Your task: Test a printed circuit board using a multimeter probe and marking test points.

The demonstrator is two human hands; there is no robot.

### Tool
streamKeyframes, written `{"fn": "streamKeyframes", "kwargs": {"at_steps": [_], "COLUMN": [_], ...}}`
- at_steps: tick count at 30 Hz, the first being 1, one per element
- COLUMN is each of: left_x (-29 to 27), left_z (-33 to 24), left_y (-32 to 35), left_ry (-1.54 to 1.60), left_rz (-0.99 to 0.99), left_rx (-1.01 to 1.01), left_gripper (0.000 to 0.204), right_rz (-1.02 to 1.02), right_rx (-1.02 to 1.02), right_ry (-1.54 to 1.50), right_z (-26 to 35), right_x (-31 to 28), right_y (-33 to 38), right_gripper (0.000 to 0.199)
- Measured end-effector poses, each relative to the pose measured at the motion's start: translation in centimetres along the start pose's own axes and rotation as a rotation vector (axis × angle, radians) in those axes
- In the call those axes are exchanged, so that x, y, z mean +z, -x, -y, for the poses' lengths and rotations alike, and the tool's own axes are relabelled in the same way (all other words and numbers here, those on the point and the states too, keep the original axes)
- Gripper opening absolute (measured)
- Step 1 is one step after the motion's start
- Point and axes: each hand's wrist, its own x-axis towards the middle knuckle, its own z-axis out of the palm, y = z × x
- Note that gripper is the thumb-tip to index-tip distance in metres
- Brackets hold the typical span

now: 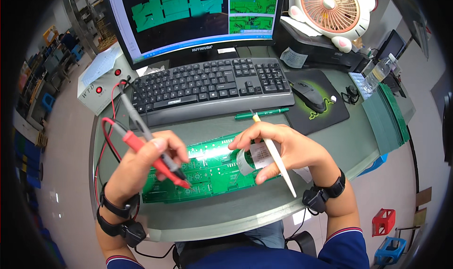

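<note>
Two test probes are gripped together in my left hand [141, 163]: a red probe [134, 140] and a grey-black probe [133, 111]. Their tips point down at the left-middle part of a long green circuit board [222, 179]; whether they touch it I cannot tell. My right hand [295, 146] curves over the board's right part, with a slim white pen-like tool [277, 165] held across it, its dark thin end pointing away. Between thumb and fingers appears a curled pale strip [244, 164], beside a white printed label [259, 155]. Cables run from the probes to a white box [103, 87].
Beyond the board stand a black keyboard [188, 82], a green marker [262, 114], a mouse [309, 97] on its pad and a monitor [188, 19]. At the right lie stacked green boards [384, 120] and a bottle [379, 72]. A fan [329, 7] sits atop a printer [316, 49].
</note>
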Motion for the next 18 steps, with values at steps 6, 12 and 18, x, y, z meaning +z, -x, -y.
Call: {"fn": "streamKeyframes", "kwargs": {"at_steps": [6,12,18], "left_x": [1.1,1.1,0.8], "left_z": [1.7,2.3,3.9], "left_y": [-1.4,-2.1,-2.7], "left_ry": [0.287,0.102,0.028], "left_rz": [0.065,0.232,0.289], "left_rx": [-0.076,-0.028,0.111], "left_gripper": [0.038,0.017,0.021], "right_rz": [-0.025,-0.024,-0.085], "right_rx": [0.020,-0.015,0.081], "right_ry": [0.028,0.263,0.222], "right_z": [-0.1,0.8,1.2], "right_x": [0.5,0.6,2.3], "right_y": [0.1,-0.1,-0.6], "right_gripper": [0.051,0.044,0.023]}}
